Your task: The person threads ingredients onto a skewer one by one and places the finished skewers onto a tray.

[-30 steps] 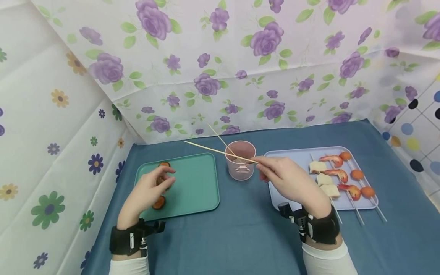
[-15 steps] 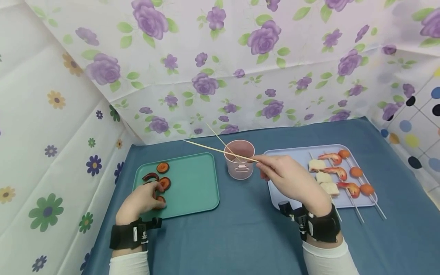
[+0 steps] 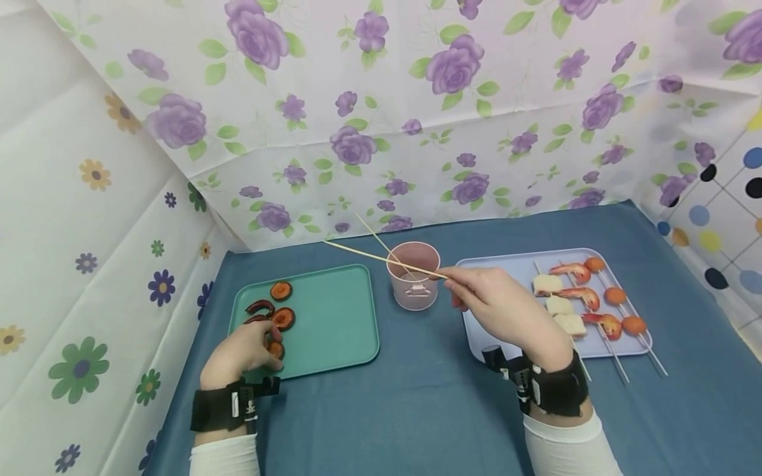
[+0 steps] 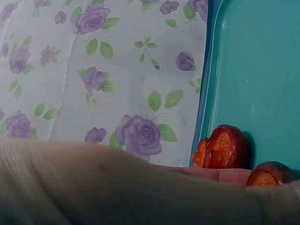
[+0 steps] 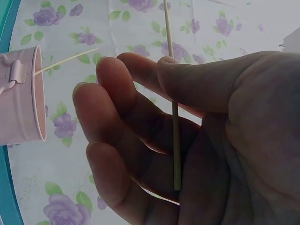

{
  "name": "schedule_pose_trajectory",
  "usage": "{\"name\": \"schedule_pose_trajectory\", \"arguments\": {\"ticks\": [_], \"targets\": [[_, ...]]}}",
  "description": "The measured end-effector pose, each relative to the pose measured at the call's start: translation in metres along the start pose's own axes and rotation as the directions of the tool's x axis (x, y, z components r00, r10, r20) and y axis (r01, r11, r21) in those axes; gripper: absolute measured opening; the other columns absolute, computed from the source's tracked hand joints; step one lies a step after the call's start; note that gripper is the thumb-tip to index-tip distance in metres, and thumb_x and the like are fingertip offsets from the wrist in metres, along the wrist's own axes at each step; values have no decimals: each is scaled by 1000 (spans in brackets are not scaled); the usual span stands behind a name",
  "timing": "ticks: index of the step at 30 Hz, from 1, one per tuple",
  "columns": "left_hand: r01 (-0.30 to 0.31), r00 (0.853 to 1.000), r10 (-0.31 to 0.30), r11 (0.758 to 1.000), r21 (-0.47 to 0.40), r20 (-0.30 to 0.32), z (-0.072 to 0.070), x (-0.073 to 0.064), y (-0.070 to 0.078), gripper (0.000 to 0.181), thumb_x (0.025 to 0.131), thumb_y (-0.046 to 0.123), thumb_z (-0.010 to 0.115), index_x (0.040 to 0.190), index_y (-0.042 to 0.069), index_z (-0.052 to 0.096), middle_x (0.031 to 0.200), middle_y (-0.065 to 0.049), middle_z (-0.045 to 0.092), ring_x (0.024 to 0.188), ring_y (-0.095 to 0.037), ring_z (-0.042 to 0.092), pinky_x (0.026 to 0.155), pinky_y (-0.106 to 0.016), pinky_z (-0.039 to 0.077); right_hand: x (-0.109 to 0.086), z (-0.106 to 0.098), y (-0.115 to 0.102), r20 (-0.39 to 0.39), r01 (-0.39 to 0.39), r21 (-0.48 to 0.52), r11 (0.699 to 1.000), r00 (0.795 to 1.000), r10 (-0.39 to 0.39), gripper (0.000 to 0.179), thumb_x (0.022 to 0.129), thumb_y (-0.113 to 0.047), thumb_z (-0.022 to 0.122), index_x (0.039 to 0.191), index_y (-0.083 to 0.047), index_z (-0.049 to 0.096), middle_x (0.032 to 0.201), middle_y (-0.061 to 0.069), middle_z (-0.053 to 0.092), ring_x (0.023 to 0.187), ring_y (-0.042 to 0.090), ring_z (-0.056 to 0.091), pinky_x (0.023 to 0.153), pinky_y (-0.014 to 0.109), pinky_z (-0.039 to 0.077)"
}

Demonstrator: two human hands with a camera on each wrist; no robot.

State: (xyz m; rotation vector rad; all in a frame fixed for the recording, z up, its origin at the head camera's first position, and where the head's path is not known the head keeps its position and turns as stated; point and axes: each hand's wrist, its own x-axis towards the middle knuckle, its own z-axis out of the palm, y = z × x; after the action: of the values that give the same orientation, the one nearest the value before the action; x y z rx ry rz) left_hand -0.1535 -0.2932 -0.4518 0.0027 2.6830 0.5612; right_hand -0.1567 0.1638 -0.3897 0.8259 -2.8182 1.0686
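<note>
In the head view my left hand [image 3: 238, 350] reaches down over the green tray [image 3: 333, 317]. Its thumb and fingers are curled about the edges of a round food piece [image 3: 275, 350] with a dark brown rim and orange face; the left wrist view shows this orange piece [image 4: 263, 178] by the fingertips. More brown-rimmed rounds [image 3: 282, 291] and curved brown pieces [image 3: 260, 306] lie just beyond. My right hand [image 3: 491, 301] pinches a thin wooden skewer [image 3: 375, 256] between thumb and index finger, its end against the palm [image 5: 176, 154]. The skewer slants left in front of a pink bucket.
The pink bucket [image 3: 413, 297] stands between the trays with another skewer [image 3: 374, 233] leaning out of it. A pale lilac tray [image 3: 506, 264] at right holds skewers of shrimp [image 3: 588, 299], orange balls [image 3: 615, 295] and white cubes [image 3: 559, 305]. Flowered cloth [image 3: 351, 145] hangs behind the table.
My left hand has come down and back toward the tray's near left corner, uncovering the farther pieces, and its fingers have closed about the nearest round. The right hand keeps its skewer almost still.
</note>
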Motion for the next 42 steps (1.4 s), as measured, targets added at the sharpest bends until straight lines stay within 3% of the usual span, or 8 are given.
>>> {"name": "schedule_pose_trajectory", "arguments": {"ticks": [16,24,28,32,35,37,39,42], "targets": [[0,1000,2,997,76,-27,4,2,-2,42,73,25,101,92,12,66,86,-4,62,77,-25,56,64,-42,45,-1,-2,2,7,-36,-16,999,999,36,19,115,-19,54,121,-15,72,79,-4,63,71,12,57,71,38,49],[-28,996,33,998,60,-83,3,-2,-1,31,86,30,93,78,14,68,70,-1,60,64,-20,55,57,-36,40,-2,-4,3,5,-39,-21,999,999,39,20,116,-20,53,121,-16,72,79,-5,62,67,12,54,67,37,48],[-62,987,62,998,5,-149,1,-2,3,30,92,34,88,82,13,68,68,-1,57,63,-20,54,58,-36,40,-2,-5,2,7,-42,-25,999,999,42,21,116,-21,52,122,-16,72,79,-5,62,67,12,54,66,36,47],[-133,966,95,980,-145,-240,-3,0,14,26,98,33,82,97,9,72,75,-3,61,70,-21,57,63,-37,44,-1,-4,2,13,-39,-24,999,999,39,21,116,-21,52,122,-16,72,80,-4,63,67,12,55,66,36,48],[-210,945,121,937,-280,-305,-6,3,29,26,102,33,78,107,8,72,85,-6,65,75,-25,58,67,-37,48,0,-3,2,19,-39,-23,999,999,40,21,116,-21,52,122,-16,72,80,-3,63,69,12,56,69,38,48],[-255,937,129,887,-384,-326,-7,4,41,27,106,34,73,110,7,68,92,-8,66,77,-27,60,67,-35,50,0,-3,2,21,-40,-21,999,999,41,21,116,-20,52,122,-17,72,80,-3,64,70,12,56,71,38,49],[-309,933,154,809,-501,-326,-8,6,57,29,110,34,66,114,6,61,95,-11,67,76,-30,64,63,-33,52,1,-3,2,24,-44,-21,999,999,44,20,116,-20,52,122,-17,72,79,-3,63,71,12,56,72,39,49],[-369,929,221,642,-672,-298,-8,10,81,32,115,36,53,119,5,48,91,-15,69,61,-26,64,51,-30,48,1,-2,2,28,-46,-29,999,999,47,20,116,-20,53,122,-17,71,79,-4,62,71,12,56,72,39,48]]}}
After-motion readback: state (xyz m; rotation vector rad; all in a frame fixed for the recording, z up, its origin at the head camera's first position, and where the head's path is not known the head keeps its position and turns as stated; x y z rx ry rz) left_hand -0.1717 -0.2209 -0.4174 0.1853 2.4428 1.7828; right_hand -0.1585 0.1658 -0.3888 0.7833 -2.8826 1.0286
